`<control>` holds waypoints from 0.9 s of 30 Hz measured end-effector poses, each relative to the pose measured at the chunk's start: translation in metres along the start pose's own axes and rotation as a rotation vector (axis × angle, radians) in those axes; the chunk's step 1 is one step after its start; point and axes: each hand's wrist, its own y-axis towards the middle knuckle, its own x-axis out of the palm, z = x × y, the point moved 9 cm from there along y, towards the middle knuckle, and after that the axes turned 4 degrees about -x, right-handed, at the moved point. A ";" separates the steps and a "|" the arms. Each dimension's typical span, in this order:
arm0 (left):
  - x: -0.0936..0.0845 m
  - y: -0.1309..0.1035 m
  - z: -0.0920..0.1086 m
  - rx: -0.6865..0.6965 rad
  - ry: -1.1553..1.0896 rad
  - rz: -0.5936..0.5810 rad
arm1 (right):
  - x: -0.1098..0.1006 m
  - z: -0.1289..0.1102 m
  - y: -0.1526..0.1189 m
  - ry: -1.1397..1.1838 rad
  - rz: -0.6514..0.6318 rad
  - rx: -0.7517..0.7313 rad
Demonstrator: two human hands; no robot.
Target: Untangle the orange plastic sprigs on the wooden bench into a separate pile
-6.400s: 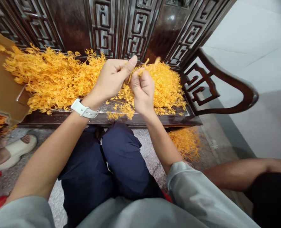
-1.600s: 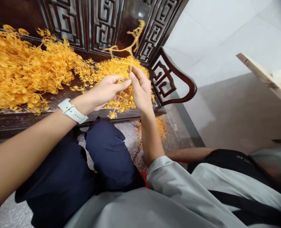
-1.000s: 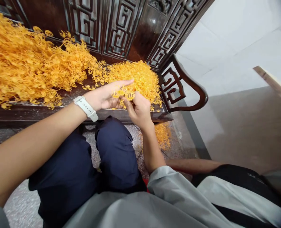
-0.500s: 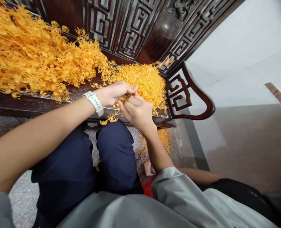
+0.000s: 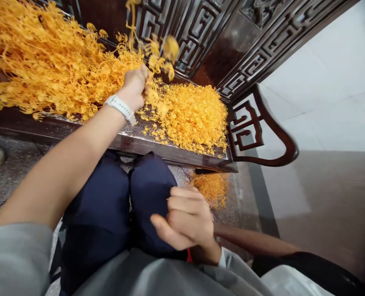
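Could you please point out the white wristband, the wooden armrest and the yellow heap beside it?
White wristband [image 5: 120,107]: head view, middle of the band.
Wooden armrest [image 5: 289,149]: head view, outer curve.
Yellow heap [image 5: 197,119]: head view, middle of its surface.

I see a grey shirt [image 5: 139,275], elbow-length sleeve [image 5: 18,255] at eight o'clock, navy trousers [image 5: 97,205], pale watch strap [image 5: 120,108].

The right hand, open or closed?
The right hand is closed: its fingers curl in, thumb sticking out. Whether anything is inside cannot be told.
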 end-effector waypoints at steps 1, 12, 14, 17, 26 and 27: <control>-0.005 0.005 -0.005 -0.037 -0.055 0.002 | -0.002 0.004 -0.001 0.154 -0.045 0.008; 0.024 -0.029 -0.026 -0.073 -0.044 -0.153 | -0.070 0.254 0.019 -0.293 0.236 0.621; 0.032 -0.033 -0.025 -0.047 -0.031 -0.197 | -0.038 0.257 0.006 0.067 0.345 0.712; 0.046 -0.038 -0.029 -0.028 -0.006 -0.241 | 0.021 0.243 -0.002 0.465 0.361 0.810; 0.053 -0.052 -0.028 -0.008 0.151 -0.197 | 0.020 0.238 0.009 0.080 0.429 0.671; 0.050 -0.052 -0.029 -0.020 0.154 -0.197 | 0.016 0.231 0.009 -0.026 0.384 0.628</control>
